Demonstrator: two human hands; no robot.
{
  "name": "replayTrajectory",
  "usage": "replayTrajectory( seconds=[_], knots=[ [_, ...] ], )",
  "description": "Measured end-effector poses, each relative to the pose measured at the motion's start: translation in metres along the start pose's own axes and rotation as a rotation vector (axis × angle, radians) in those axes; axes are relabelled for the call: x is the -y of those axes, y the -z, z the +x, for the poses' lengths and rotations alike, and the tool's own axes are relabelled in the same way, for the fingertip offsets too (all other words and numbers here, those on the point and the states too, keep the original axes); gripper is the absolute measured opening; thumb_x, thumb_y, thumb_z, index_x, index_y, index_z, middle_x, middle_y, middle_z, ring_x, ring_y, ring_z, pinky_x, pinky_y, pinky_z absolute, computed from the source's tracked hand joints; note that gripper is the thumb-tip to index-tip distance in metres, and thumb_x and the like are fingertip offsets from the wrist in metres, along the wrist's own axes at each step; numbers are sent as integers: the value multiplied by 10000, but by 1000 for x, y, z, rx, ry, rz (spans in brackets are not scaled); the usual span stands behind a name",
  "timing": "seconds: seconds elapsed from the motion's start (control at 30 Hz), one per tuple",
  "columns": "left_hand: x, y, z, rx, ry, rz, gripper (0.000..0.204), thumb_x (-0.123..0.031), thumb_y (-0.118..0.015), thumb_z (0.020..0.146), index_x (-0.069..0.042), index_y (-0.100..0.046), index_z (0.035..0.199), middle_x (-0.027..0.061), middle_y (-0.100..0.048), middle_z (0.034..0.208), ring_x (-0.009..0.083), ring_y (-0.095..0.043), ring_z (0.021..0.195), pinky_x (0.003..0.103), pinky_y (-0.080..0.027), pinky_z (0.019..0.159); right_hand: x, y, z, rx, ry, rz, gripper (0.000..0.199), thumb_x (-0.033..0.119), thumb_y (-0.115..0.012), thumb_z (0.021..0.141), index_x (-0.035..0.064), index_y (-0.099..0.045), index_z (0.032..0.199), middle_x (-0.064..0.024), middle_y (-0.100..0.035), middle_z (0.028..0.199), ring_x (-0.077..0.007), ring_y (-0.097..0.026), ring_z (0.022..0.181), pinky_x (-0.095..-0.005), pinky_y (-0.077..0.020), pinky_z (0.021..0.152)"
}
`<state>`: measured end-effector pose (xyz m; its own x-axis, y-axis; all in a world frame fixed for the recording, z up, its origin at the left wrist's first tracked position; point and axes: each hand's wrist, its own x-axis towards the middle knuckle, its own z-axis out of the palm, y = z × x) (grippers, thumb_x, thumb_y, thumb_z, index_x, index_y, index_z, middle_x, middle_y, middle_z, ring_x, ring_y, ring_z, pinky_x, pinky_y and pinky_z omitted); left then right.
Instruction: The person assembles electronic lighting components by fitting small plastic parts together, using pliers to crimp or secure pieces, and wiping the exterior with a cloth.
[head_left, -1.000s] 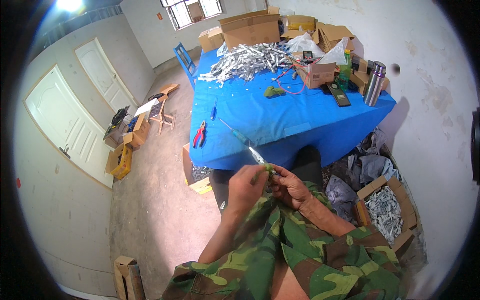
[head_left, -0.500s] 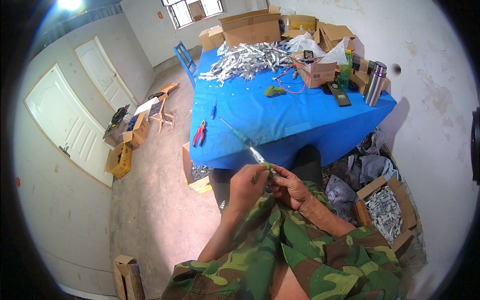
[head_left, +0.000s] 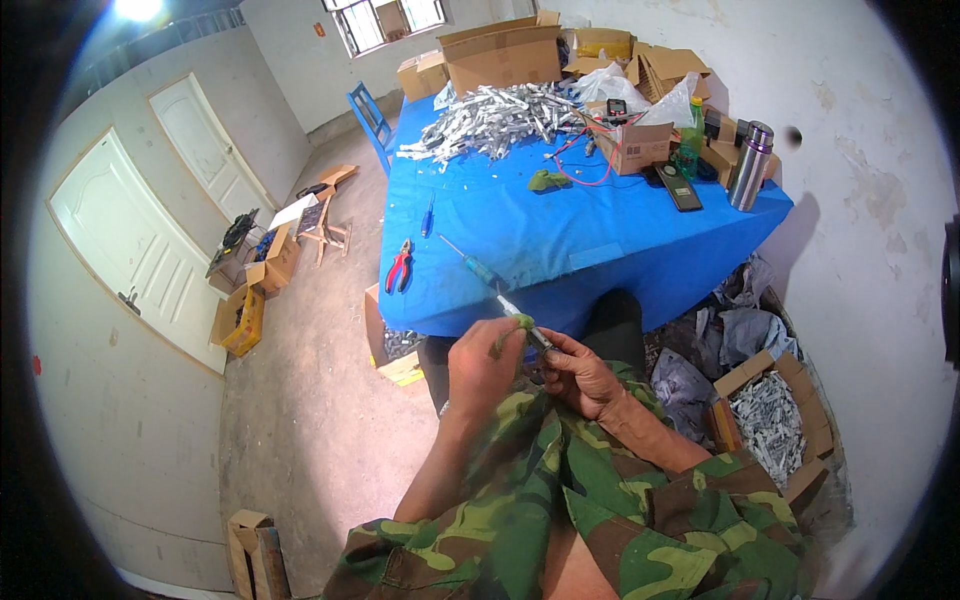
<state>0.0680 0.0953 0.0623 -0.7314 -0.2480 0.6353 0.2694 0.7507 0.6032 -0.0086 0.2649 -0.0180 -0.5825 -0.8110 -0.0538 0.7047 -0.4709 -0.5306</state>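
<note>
A slim white and grey pen-shaped piece (head_left: 541, 338) slants up and away from my lap, just off the table's near edge. Its lower end is gripped between the thumb and fingers of my right hand (head_left: 582, 376). My left hand (head_left: 484, 364) is closed on a scrap of green cloth (head_left: 523, 322), which wraps around the piece further up. Beyond the piece's tip, a screwdriver with a clear teal handle (head_left: 480, 268) lies at the table edge. Red-handled pliers (head_left: 398, 270) and a blue screwdriver (head_left: 428, 220) rest to the left.
A blue-covered table (head_left: 480, 215) bears a heap of similar white pieces (head_left: 490, 122), a second green cloth (head_left: 548, 181), a phone (head_left: 680, 190) and a steel flask (head_left: 752, 168). A carton of white pieces (head_left: 768, 425) stands on the floor at right.
My left hand has slid the green cloth up and left along the pen-shaped piece, away from my right hand. The right hand has stayed nearly still.
</note>
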Motion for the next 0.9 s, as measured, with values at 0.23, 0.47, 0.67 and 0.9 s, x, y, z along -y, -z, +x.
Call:
replayTrajectory(
  seconds=[0.23, 0.47, 0.67, 0.9],
  knots=[
    [8, -7, 1, -14, 1, 2, 151, -88, -788, 906, -54, -762, 1050, 147, -758, 984, 338, -743, 850, 387, -587, 734, 0, 2, 0, -2, -10, 14, 478, 64, -667, 1026, 121, -579, 1493, 12, -655, 1078, -92, -586, 796, -234, -499, 676],
    [1, -11, -15, 112, 23, -49, 167, -50, -775, 911, -30, -763, 1076, 156, -765, 999, 302, -761, 886, 365, -591, 754, 0, 0, 0, -35, 0, 17, 450, 81, -643, 1044, 116, -583, 1488, 12, -659, 1079, -87, -581, 805, -231, -493, 684],
    [-11, -9, -23, 174, 46, -15, 162, -42, -775, 908, -32, -760, 1070, 145, -757, 981, 281, -756, 848, 348, -583, 706, -2, 2, 0, -7, 1, 34, 454, 92, -642, 1046, 113, -572, 1495, 24, -656, 1056, -83, -567, 802, -225, -483, 691],
    [-4, 2, -3, 12, 31, 14, 167, -99, -793, 908, -25, -768, 1056, 163, -778, 1003, 302, -769, 899, 369, -592, 794, 0, -3, -1, -4, -15, -1, 479, 85, -640, 1043, 112, -551, 1512, 21, -647, 1042, -80, -561, 798, -226, -483, 685]
  ],
)
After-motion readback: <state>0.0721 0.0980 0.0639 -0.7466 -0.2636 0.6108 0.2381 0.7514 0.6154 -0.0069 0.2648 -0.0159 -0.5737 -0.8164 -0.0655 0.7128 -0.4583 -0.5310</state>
